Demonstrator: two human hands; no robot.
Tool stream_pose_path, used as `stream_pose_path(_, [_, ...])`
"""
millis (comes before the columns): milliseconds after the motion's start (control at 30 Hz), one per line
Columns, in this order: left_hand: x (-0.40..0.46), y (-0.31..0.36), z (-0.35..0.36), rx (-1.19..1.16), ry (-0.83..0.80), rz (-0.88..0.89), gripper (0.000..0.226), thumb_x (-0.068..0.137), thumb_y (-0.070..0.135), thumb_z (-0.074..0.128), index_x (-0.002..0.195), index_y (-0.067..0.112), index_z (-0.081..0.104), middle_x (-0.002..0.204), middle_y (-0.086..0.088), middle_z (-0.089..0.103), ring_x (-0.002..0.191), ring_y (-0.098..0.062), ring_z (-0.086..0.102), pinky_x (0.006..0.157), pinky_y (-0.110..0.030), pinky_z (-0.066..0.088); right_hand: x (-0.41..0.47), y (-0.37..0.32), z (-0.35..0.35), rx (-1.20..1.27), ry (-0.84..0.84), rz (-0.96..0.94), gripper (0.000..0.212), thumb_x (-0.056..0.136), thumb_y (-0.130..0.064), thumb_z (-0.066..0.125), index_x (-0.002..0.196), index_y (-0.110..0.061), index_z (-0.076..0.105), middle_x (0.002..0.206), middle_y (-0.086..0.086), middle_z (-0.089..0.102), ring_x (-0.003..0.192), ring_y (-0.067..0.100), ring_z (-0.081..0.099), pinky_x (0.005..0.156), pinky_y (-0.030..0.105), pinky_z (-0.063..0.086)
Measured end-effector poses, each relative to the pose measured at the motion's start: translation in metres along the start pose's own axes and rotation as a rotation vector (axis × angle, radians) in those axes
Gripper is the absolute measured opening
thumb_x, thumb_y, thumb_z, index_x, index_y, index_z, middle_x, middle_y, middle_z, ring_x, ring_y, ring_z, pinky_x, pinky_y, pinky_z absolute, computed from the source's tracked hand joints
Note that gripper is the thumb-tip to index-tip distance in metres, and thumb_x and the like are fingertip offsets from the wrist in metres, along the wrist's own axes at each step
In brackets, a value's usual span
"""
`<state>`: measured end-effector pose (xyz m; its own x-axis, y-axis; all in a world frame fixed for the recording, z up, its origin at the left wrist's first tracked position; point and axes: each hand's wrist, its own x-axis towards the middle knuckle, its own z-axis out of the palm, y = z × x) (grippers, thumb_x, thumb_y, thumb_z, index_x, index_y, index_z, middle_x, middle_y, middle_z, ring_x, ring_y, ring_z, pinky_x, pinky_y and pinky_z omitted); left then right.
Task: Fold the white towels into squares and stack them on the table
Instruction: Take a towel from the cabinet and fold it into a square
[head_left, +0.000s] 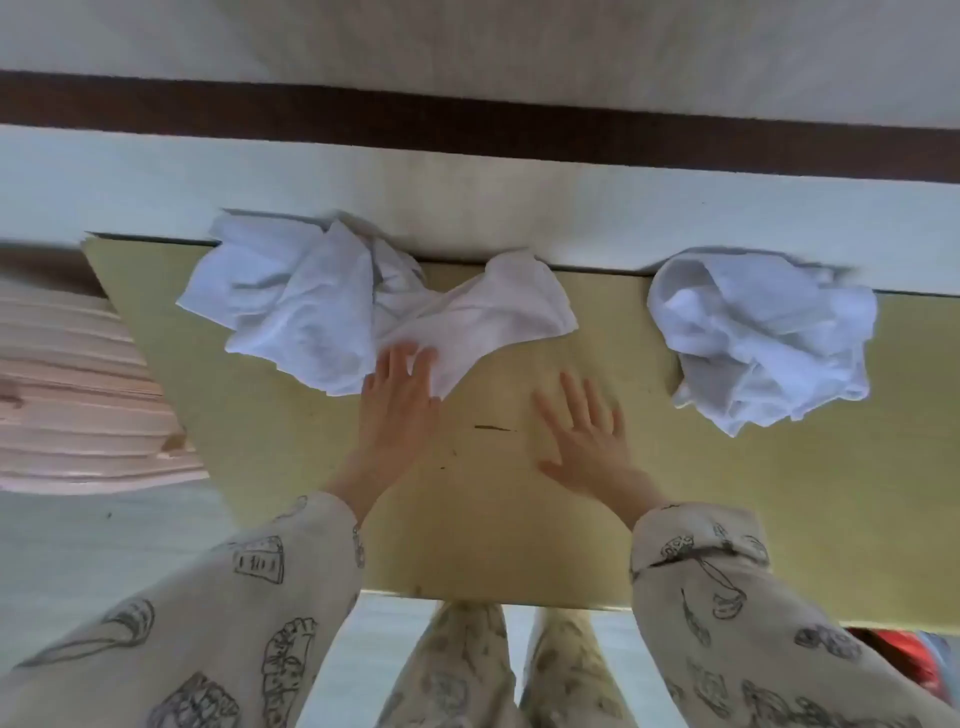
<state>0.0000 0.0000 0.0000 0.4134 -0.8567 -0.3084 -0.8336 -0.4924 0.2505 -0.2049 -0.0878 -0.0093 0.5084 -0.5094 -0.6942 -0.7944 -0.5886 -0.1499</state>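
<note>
At this moment I judged the task to be at its very beginning. No towel was folded yet, and no stack was on the table (519, 493).

The left pile of white towels (332, 306) lay crumpled at the far edge of the table, against the wall, and it looked like more than one cloth, though I could not count them. The right crumpled towel (763, 338) lay well apart from it, also at the far edge.

My left hand (397, 400) was flat with straight fingers, and the fingertips touched the near corner of the left pile, holding nothing. My right hand (587, 431) was spread wide and lay on or just over the bare table between the two heaps, touching no towel. I could not tell if it really pressed the surface.

So all was left to do: to pull one towel out, to spread it, to fold it into a square, and then the same for the others. The space in front of me seemed enough for spreading.
</note>
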Motion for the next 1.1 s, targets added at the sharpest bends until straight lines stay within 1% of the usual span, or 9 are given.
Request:
stream_pose_path(67, [0.011, -0.003, -0.002, 0.042, -0.059, 0.000, 0.047, 0.085, 0.015, 0.058, 0.129, 0.014, 0.040, 0.127, -0.009, 0.039, 0.114, -0.029, 0.039, 0.085, -0.036, 0.037, 0.003, 0.000, 0.000, -0.016, -0.032, 0.001, 0.086, 0.089, -0.047, 0.051, 0.145, -0.038, -0.014, 0.152, 0.001, -0.031, 0.141, 0.026, -0.024, 0.115, 0.052, -0.001])
stream_pose_path(367, [0.015, 0.000, -0.019, 0.038, 0.072, 0.031, 0.024, 0.095, 0.012, 0.041, 0.104, 0.006, 0.063, 0.098, -0.009, 0.064, 0.088, -0.026, 0.056, 0.075, -0.031, 0.031, 0.006, 0.004, -0.002, 0.066, -0.096, 0.005, 0.082, 0.092, -0.044, 0.049, 0.144, -0.039, -0.015, 0.151, -0.002, -0.033, 0.140, 0.024, -0.027, 0.114, 0.053, -0.006])
stream_pose_path(433, [0.004, 0.010, -0.038, -0.015, 0.078, 0.057, 0.023, 0.094, 0.012, 0.043, 0.102, 0.005, 0.063, 0.095, -0.010, 0.064, 0.086, -0.026, 0.056, 0.076, -0.033, 0.035, 0.001, 0.000, -0.015, 0.195, -0.061, 0.027, 0.080, 0.092, -0.044, 0.049, 0.147, -0.033, -0.009, 0.155, -0.001, -0.022, 0.144, 0.024, -0.016, 0.115, 0.054, 0.003])
stream_pose_path(533, [-0.011, 0.025, -0.074, -0.183, -0.021, 0.104, 0.022, 0.095, 0.014, 0.042, 0.105, 0.007, 0.060, 0.099, -0.007, 0.062, 0.089, -0.024, 0.058, 0.080, -0.035, 0.046, -0.016, -0.010, -0.044, 0.474, 0.198, 0.003, 0.086, 0.088, -0.041, 0.057, 0.149, -0.023, 0.001, 0.157, 0.003, 0.003, 0.144, 0.024, 0.011, 0.112, 0.049, 0.023])
stream_pose_path(633, [-0.030, 0.047, -0.115, -0.295, -0.121, 0.147, 0.025, 0.098, 0.017, 0.039, 0.110, 0.011, 0.060, 0.094, 0.002, 0.060, 0.086, -0.016, 0.055, 0.073, -0.022, 0.041, -0.043, -0.026, -0.071, 0.504, 0.377, -0.185, 0.085, 0.085, -0.040, 0.061, 0.149, -0.024, 0.007, 0.156, -0.002, 0.011, 0.142, 0.019, 0.014, 0.113, 0.040, 0.022])
stream_pose_path(733, [-0.053, 0.071, -0.151, -0.338, -0.105, 0.208, 0.024, 0.098, 0.015, 0.039, 0.108, 0.013, 0.061, 0.071, 0.014, 0.051, 0.063, -0.005, 0.050, 0.054, -0.010, 0.037, -0.064, -0.040, -0.086, 0.412, 0.471, -0.287, 0.069, 0.087, -0.042, 0.058, 0.145, -0.026, 0.024, 0.154, -0.004, 0.021, 0.142, 0.017, 0.017, 0.114, 0.040, 0.018])
stream_pose_path(833, [-0.071, 0.087, -0.175, -0.367, -0.058, 0.230, 0.025, 0.098, 0.016, 0.039, 0.110, 0.014, 0.061, 0.073, 0.018, 0.049, 0.062, 0.005, 0.046, 0.058, -0.003, 0.037, -0.077, -0.036, -0.097, 0.379, 0.574, -0.266, 0.040, 0.093, -0.035, 0.050, 0.131, -0.020, 0.049, 0.138, -0.003, 0.047, 0.128, 0.018, 0.040, 0.104, 0.035, 0.027])
stream_pose_path(967, [-0.085, 0.098, -0.190, -0.433, 0.034, 0.197, 0.022, 0.097, 0.022, 0.042, 0.109, 0.019, 0.061, 0.082, 0.017, 0.054, 0.076, 0.002, 0.051, 0.064, -0.003, 0.037, -0.100, -0.017, -0.100, 0.518, 0.603, -0.202, 0.025, 0.093, -0.025, 0.049, 0.114, -0.017, 0.060, 0.118, -0.001, 0.059, 0.108, 0.018, 0.054, 0.095, 0.033, 0.039])
stream_pose_path(1100, [-0.094, 0.117, -0.196, -0.519, 0.036, 0.217, 0.017, 0.095, 0.022, 0.047, 0.102, 0.020, 0.062, 0.084, 0.017, 0.057, 0.081, -0.003, 0.053, 0.066, -0.007, 0.038, -0.133, -0.016, -0.108, 0.825, 0.508, -0.341, 0.033, 0.088, -0.034, 0.059, 0.117, -0.017, 0.058, 0.112, -0.008, 0.058, 0.100, 0.007, 0.055, 0.090, 0.025, 0.044])
